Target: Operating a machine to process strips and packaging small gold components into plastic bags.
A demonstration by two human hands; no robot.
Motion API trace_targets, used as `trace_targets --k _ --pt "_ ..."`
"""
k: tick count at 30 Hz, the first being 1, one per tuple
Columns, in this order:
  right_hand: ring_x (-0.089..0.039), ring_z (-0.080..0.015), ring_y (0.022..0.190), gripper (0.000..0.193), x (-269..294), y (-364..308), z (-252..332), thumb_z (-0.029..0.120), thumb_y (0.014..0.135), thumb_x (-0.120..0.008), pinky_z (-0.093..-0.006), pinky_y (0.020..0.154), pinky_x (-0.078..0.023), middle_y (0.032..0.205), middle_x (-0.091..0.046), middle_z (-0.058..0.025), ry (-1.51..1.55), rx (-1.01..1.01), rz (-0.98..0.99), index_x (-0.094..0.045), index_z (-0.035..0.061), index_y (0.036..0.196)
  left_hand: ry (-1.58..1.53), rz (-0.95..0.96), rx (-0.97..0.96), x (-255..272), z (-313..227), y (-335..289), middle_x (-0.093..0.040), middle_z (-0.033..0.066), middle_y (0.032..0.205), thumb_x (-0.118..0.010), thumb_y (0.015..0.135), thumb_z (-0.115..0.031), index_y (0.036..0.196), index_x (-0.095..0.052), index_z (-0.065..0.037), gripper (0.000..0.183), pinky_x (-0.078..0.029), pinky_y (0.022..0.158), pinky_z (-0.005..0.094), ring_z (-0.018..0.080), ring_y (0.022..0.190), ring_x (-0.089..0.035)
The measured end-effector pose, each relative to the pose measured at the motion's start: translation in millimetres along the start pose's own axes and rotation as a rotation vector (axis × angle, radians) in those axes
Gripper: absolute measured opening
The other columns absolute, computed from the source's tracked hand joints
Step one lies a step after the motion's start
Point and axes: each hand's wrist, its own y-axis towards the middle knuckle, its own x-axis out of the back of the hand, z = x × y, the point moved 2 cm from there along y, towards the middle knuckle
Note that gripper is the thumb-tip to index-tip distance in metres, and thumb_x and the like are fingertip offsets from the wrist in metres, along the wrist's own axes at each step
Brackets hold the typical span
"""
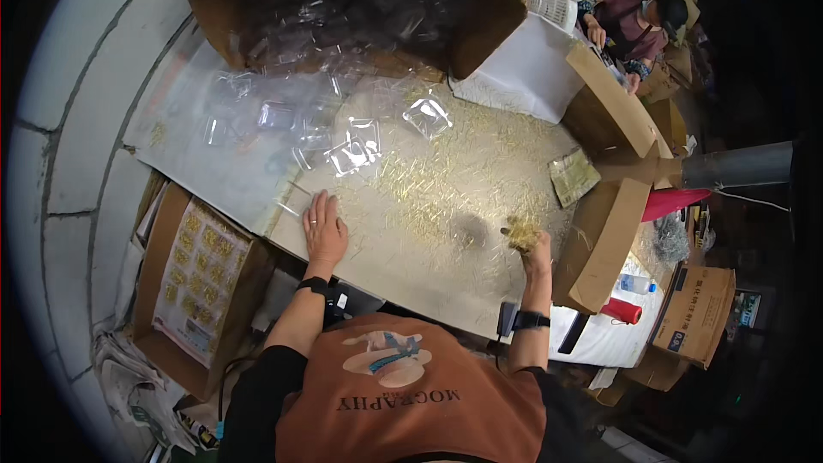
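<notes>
My left hand (326, 230) rests on the pale worktop (369, 266) near its front edge, fingers stretched out. Right by its fingertips lies a clear plastic case (294, 200); whether they touch it I cannot tell. My right hand (538, 254) is closed on a clump of thin gold-coloured pins (521, 233), held above the worktop at the right. Many loose pins of the same kind (429, 189) are scattered over the middle of the worktop. Beyond them are several empty-looking clear plastic cases (354, 147), loosely heaped toward the far left.
A large cardboard box (484, 51) full of clear cases lies at the back, mouth facing me. Cardboard flaps (607, 244) border the right side. At lower left, an open carton (163, 351) holds packs of gold pins. Another person (630, 26) works at far right.
</notes>
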Motion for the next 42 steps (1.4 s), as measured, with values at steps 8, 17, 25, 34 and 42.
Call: trace_targets --k 8,17,25,34,42 --pt "-0.067 -0.0195 0.073 0.014 36 -24 -35 0.002 0.084 -0.057 -0.0262 0.057 -0.053 0.087 -0.066 -0.01 0.126 0.045 -0.213 -0.063 -0.004 0.096 0.024 0.024 -0.009 3 -6 -1 -0.035 0.0137 0.14 -0.05 0.081 -0.011 0.126 -0.044 -0.002 0.046 -0.02 0.108 0.0469 0.0296 0.133 -0.028" --pt "-0.067 -0.0205 0.08 0.008 62 -15 -50 0.008 0.086 -0.059 -0.0254 0.056 -0.05 0.087 -0.066 -0.0088 0.194 0.048 -0.152 -0.06 0.0024 0.092 0.015 0.008 -0.034 -1 -9 2 -0.033 0.0127 0.141 -0.05 0.08 -0.011 0.128 -0.042 -0.003 0.05 -0.018 0.109 0.0472 0.0292 0.134 -0.025" --pt "-0.067 -0.0255 0.081 0.015 65 -38 -58 0.01 0.086 -0.06 -0.0308 0.061 -0.054 0.092 -0.066 -0.0121 0.387 0.109 -0.078 -0.059 -0.0004 0.097 0.057 0.062 0.003 1 -7 -2 -0.032 0.0126 0.141 -0.05 0.08 -0.012 0.129 -0.04 -0.003 0.051 -0.017 0.109 0.0472 0.0289 0.134 -0.024" --pt "-0.067 -0.0254 0.073 0.01 67 -31 -72 0.008 0.086 -0.059 -0.0308 0.06 -0.056 0.091 -0.066 -0.0146 0.39 -0.005 -0.222 -0.058 -0.0006 0.093 0.044 0.015 -0.042 1 -8 -1 -0.033 0.0139 0.14 -0.051 0.079 -0.011 0.128 -0.041 -0.001 0.051 -0.017 0.11 0.0468 0.0299 0.133 -0.026" --pt "-0.065 -0.0188 0.072 0.011 43 -42 -53 0.007 0.085 -0.061 -0.0283 0.058 -0.053 0.083 -0.066 -0.0099 0.186 0.035 -0.19 -0.062 -0.0018 0.091 -0.027 0.043 -0.067 4 -9 0 -0.032 0.0138 0.141 -0.059 0.071 -0.011 0.129 -0.04 -0.001 0.061 -0.015 0.11 0.046 0.0305 0.134 -0.024"
